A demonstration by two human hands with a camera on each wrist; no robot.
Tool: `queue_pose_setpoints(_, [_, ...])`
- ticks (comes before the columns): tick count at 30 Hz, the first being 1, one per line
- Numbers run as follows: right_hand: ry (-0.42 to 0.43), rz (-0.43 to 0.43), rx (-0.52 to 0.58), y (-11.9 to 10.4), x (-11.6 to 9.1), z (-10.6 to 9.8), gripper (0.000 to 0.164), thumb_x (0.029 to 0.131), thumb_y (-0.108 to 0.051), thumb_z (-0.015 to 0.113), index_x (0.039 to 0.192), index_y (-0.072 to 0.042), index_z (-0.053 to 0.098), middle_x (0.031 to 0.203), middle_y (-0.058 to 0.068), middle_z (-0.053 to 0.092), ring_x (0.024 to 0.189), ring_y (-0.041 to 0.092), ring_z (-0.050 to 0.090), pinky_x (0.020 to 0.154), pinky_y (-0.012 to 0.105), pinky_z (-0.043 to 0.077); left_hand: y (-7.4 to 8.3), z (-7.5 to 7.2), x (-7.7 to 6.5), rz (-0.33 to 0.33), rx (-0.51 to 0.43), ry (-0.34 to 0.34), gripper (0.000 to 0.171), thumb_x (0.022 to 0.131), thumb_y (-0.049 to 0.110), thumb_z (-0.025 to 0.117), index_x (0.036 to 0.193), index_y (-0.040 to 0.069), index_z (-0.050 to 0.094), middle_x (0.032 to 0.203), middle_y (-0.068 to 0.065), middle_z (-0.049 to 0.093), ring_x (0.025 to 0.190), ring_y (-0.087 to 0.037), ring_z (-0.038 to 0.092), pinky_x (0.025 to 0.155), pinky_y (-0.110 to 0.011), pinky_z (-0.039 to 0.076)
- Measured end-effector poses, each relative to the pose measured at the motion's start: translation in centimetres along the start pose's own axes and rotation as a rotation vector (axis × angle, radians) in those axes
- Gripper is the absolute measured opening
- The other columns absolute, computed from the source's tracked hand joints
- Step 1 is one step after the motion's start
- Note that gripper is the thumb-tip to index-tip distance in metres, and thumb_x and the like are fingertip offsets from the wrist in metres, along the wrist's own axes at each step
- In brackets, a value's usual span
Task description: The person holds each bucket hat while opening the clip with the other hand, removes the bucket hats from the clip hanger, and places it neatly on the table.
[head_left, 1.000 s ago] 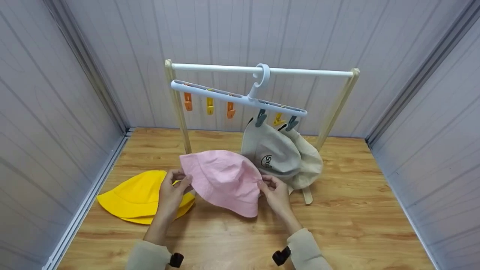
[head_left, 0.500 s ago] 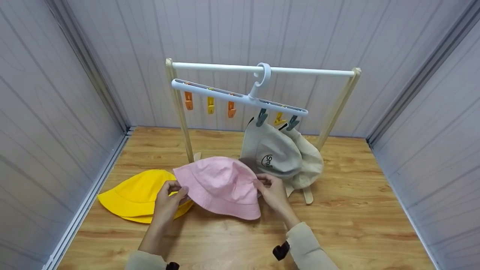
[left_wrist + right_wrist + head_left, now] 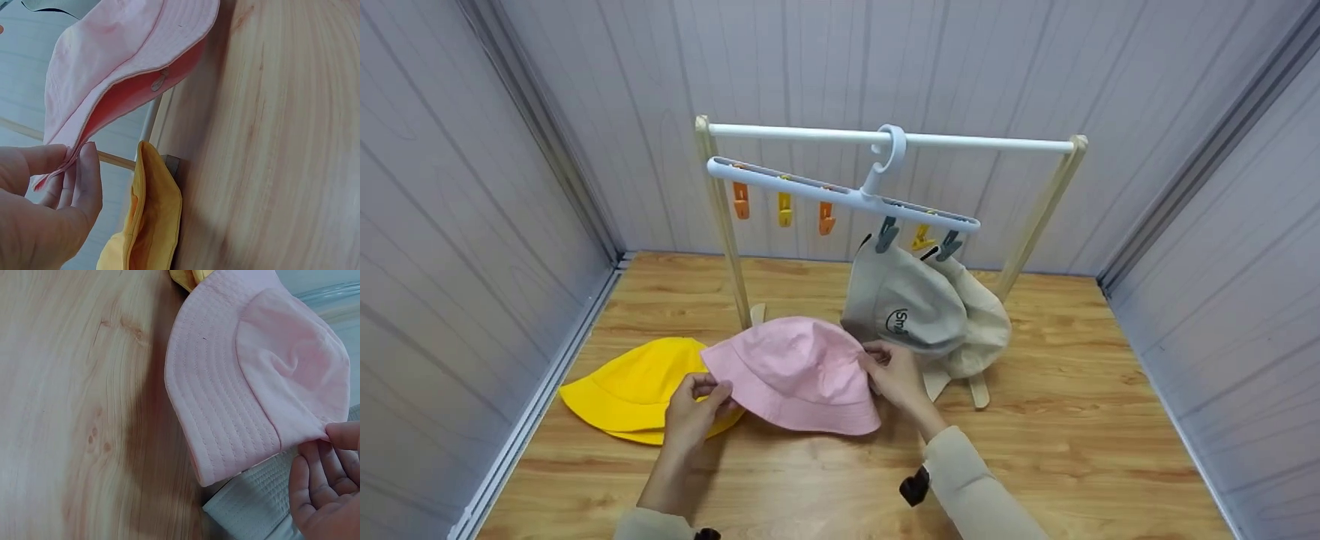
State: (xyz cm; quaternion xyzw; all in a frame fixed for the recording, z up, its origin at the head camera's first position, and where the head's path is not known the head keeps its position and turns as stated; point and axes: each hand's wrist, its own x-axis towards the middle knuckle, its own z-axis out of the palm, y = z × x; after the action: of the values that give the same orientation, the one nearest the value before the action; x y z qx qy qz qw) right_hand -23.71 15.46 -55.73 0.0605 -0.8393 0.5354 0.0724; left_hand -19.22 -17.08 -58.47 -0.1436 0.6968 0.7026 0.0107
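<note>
A pink bucket hat (image 3: 799, 375) is held between both hands over the wooden surface, crown upward. My left hand (image 3: 695, 412) pinches the left end of its brim; the left wrist view shows the thumb (image 3: 48, 159) and fingers closed on the folded brim. With thumb and fingers, my right hand (image 3: 896, 375) pinches the opposite side, where crown meets brim in the right wrist view. Partly behind the left hand lies a yellow bucket hat (image 3: 637, 386). Close behind the right hand hang two pale hats, a greyish one with printed lettering (image 3: 915, 307) and a cream one (image 3: 986, 330).
A white-barred wooden rack (image 3: 982, 142) stands at the back. From its bar hangs a tilted pale-blue clip hanger (image 3: 810, 184), with orange and yellow clips on its left half; grey clips (image 3: 887, 235) on the right hold the pale hats. Panelled walls (image 3: 472, 225) enclose three sides.
Both hands have carried the pink hat slightly left and towards the person, with the left hand lower than before. The left rack foot has come into sight behind the hat.
</note>
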Motion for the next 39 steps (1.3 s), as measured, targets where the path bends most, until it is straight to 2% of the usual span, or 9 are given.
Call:
queue_pose_setpoints(7, [0.026, -0.020, -0.085, 0.1, 0.7, 0.8, 0.015, 0.094, -0.005, 0.075, 0.105, 0.004, 0.079, 0.087, 0.012, 0.077, 0.076, 0.012, 0.066, 0.071, 0.026, 0.056, -0.3, -0.3, -0.1, -0.050, -0.012, 0.008, 0.033, 0.103, 0.012, 0.072, 0.126, -0.005, 0.055, 0.105, -0.012, 0.063, 0.086, -0.015, 0.071, 0.081, -0.029, 0.064])
queue_pose_setpoints(16, [0.056, -0.010, -0.143, 0.2, 1.4, 1.5, 0.014, 0.095, -0.010, 0.076, 0.105, -0.001, 0.081, 0.087, 0.007, 0.078, 0.077, 0.014, 0.069, 0.072, 0.028, 0.056, -0.8, -0.4, -0.2, -0.066, -0.034, 0.025, 0.032, 0.102, 0.010, 0.072, 0.124, -0.005, 0.055, 0.100, -0.011, 0.061, 0.083, -0.015, 0.071, 0.080, -0.030, 0.065])
queue_pose_setpoints(24, [0.082, -0.054, -0.208, 0.4, 2.3, 2.0, 0.011, 0.094, -0.008, 0.076, 0.101, -0.003, 0.082, 0.088, 0.007, 0.080, 0.081, 0.019, 0.073, 0.075, 0.034, 0.059, -0.7, -0.2, -0.5, -0.077, -0.045, 0.042, 0.032, 0.100, 0.010, 0.074, 0.122, -0.005, 0.055, 0.095, -0.010, 0.063, 0.078, -0.014, 0.072, 0.076, -0.026, 0.064])
queue_pose_setpoints(34, [0.082, -0.075, -0.271, -0.5, 3.3, 2.2, 0.009, 0.093, -0.010, 0.077, 0.096, -0.004, 0.083, 0.084, 0.006, 0.079, 0.079, 0.023, 0.075, 0.073, 0.039, 0.061, -0.8, -0.3, -0.6, -0.161, -0.086, 0.020, 0.034, 0.102, 0.012, 0.073, 0.126, -0.002, 0.053, 0.099, -0.010, 0.063, 0.084, -0.016, 0.071, 0.083, -0.029, 0.064])
queue_pose_setpoints(39, [0.067, -0.088, -0.282, -0.7, 3.7, 2.4, 0.009, 0.092, -0.009, 0.077, 0.095, -0.002, 0.083, 0.084, 0.008, 0.079, 0.080, 0.024, 0.075, 0.074, 0.040, 0.061, -1.0, -0.2, -0.8, -0.172, -0.106, 0.024, 0.034, 0.102, 0.011, 0.073, 0.125, -0.003, 0.052, 0.098, -0.010, 0.063, 0.085, -0.017, 0.072, 0.085, -0.031, 0.064])
